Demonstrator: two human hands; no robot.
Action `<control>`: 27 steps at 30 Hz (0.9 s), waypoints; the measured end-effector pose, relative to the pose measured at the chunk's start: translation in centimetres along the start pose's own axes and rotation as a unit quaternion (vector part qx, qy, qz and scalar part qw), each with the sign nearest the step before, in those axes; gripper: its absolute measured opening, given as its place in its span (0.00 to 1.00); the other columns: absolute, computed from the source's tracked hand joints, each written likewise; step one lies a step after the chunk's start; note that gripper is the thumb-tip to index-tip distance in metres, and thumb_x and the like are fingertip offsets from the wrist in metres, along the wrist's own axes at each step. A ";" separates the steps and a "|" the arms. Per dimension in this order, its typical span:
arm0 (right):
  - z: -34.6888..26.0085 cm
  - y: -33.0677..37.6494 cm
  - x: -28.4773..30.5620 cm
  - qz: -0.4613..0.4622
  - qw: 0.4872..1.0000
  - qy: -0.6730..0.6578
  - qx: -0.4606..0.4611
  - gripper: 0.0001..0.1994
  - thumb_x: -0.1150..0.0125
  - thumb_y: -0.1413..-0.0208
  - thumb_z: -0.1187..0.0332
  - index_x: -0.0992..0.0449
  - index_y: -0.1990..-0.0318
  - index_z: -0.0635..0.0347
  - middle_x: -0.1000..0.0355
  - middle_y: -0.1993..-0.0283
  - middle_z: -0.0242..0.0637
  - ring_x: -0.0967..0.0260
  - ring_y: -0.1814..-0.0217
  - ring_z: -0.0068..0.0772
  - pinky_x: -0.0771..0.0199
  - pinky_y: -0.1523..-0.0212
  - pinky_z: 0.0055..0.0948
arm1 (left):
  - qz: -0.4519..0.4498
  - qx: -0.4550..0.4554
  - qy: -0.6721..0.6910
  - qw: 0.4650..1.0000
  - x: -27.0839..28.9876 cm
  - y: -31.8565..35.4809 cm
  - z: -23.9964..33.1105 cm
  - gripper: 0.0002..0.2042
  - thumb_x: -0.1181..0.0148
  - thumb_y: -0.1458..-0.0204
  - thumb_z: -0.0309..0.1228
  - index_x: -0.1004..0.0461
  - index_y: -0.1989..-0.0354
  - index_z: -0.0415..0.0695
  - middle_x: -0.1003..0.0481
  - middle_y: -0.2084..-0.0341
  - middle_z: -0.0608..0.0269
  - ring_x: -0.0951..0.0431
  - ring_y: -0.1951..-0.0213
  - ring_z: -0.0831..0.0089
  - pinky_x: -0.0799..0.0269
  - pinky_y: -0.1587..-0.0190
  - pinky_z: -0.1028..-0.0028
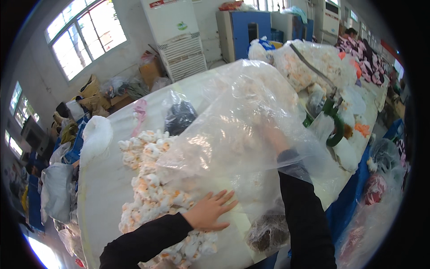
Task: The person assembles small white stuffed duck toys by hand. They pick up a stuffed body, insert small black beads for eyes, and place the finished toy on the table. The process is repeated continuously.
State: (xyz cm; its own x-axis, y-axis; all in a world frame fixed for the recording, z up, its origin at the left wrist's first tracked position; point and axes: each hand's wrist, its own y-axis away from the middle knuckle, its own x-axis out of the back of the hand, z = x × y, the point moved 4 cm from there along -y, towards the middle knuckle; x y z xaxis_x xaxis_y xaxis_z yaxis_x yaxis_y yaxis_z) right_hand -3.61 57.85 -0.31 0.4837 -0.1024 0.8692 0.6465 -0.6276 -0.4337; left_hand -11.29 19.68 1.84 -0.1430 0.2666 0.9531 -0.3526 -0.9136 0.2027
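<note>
My left hand (209,211) is spread flat over the pale tabletop, its fingers apart and nothing in it. Beside it lies a long heap of small fluffy white-and-orange pieces (150,190). My right hand (270,131) reaches inside a large clear plastic bag (215,121), which covers my wrist; its fingers are blurred by the film. More pale pieces show faintly through the far part of the bag. Near the front edge, close to my right forearm, sits a clear bag of dark brown material (268,231).
Behind the heap stands a small bag with dark contents (179,114) and a pink plastic strip (139,114). A full clear bag (304,65), a green tape dispenser-like object (333,121) and an orange scrap (362,129) lie far right. White batting (96,136) hangs over the left edge.
</note>
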 end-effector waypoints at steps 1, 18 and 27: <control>-0.7 0.8 0.5 -0.006 1.000 0.018 0.014 0.19 0.43 0.39 0.63 0.24 0.40 0.51 0.23 0.43 0.48 0.25 0.39 0.56 0.27 0.40 0.59 | -0.009 0.002 -0.002 1.000 -0.2 -0.3 -0.3 0.42 0.43 0.40 0.57 0.46 0.21 0.50 0.51 0.21 0.45 0.48 0.23 0.43 0.44 0.28 0.41; -20.0 25.6 17.9 0.017 0.985 -0.156 0.074 0.16 0.33 0.39 0.63 0.20 0.47 0.59 0.22 0.63 0.40 0.26 0.57 0.47 0.29 0.55 0.44 | 0.385 0.066 0.231 0.891 9.3 19.2 4.2 0.20 0.36 0.45 0.21 0.20 0.42 0.43 0.25 0.44 0.57 0.23 0.61 0.77 0.25 0.62 0.77; -25.8 40.4 14.9 0.056 0.932 -0.341 -0.108 0.14 0.38 0.32 0.65 0.22 0.71 0.60 0.32 0.81 0.36 0.35 0.82 0.33 0.38 0.77 0.31 | 0.439 0.319 0.335 0.771 2.1 28.8 5.5 0.18 0.33 0.47 0.24 0.21 0.46 0.39 0.26 0.57 0.65 0.42 0.76 0.86 0.47 0.76 0.80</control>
State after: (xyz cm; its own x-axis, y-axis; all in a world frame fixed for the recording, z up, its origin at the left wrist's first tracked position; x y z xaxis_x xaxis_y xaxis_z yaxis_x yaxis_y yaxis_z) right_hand 14.48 11.01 1.23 0.8508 0.2928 0.4365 0.4722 -0.7903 -0.3903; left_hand -16.68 -7.78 10.90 -0.5883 -0.6360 0.4994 0.6470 -0.7406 -0.1811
